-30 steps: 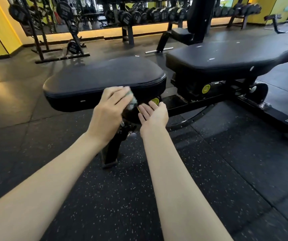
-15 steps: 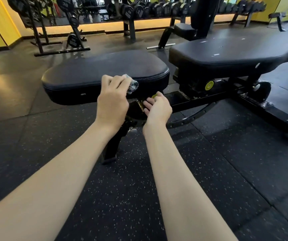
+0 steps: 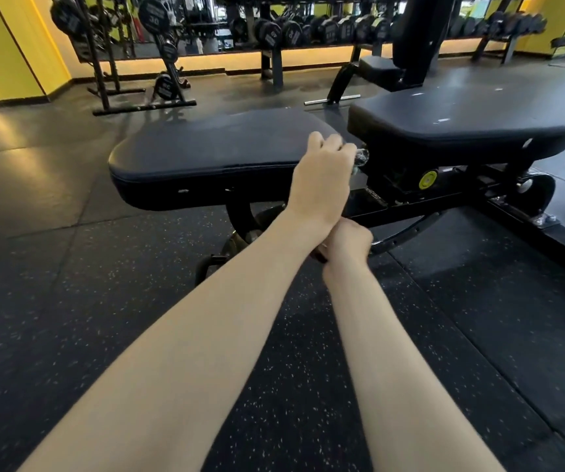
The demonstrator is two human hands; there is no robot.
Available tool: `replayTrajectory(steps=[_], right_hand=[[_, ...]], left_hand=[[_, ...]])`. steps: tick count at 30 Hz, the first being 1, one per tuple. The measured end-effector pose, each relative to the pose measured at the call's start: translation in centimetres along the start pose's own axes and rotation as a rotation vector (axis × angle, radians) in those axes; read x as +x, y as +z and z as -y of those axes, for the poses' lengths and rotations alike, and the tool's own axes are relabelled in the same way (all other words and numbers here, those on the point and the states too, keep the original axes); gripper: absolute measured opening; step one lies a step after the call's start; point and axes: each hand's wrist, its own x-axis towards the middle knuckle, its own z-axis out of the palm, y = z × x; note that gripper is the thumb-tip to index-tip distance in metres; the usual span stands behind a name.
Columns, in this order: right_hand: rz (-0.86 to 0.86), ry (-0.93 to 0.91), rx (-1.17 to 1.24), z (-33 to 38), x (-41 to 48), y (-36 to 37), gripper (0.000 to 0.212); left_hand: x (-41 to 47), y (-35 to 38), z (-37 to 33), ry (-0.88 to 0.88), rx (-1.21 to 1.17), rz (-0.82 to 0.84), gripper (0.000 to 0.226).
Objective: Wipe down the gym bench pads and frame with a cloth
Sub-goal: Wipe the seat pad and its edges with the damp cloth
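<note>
Head view shows me the left hand (image 3: pixel 322 178) at the right end of the seat pad (image 3: pixel 213 155). Its grip is curled tight round a bunched cloth (image 3: pixel 361 158), and only a pale crumpled corner of that peeks past the fingertips, at the gap between the seat pad and the back pad (image 3: pixel 461 120). The right hand (image 3: pixel 347 240) sits lower, half hidden under the left wrist and close to the black frame (image 3: pixel 407 212). Its fingers look curled, but I cannot tell whether that grip holds anything. I judge the step in hand to be wiping the seat pad's inner end and the joint beneath it. To do it well I would flatten the cloth so more than a corner meets the vinyl and press firmly. I would draw it along the pad's edge and down its side wall in overlapping passes. Then I would work into the gap, round the yellow knob (image 3: pixel 427 179) and along the frame beam. The right hand would serve best steadying the frame. The bench lies with its long axis across my view, left to right, with the seat pad at the left and the back pad running off the right edge. Both pads lie flat, faces up. The cloth is a wad with no clear axis, its loose corner pointing right towards the back pad.
</note>
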Motion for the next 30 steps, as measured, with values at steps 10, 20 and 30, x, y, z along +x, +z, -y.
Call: replayTrajectory(steps=[10,20,30], right_hand=[[0.144,-0.084,0.156,0.8,-2.1,1.9,0.055],[0.176,0.007,0.211,0.3,-2.7,3.6,0.062],[0.359,0.177,0.254,-1.4,-4.1,6.1,0.048]], left_hand=[[-1.9,-1.7,3.5,-0.121,0.079,-0.109,0.032],[-5.3,-6.4,11.3,-0.148,0.154,-0.055,0.043],[-8.2,-9.6,16.7,-0.362,0.123,-0.208,0.047]])
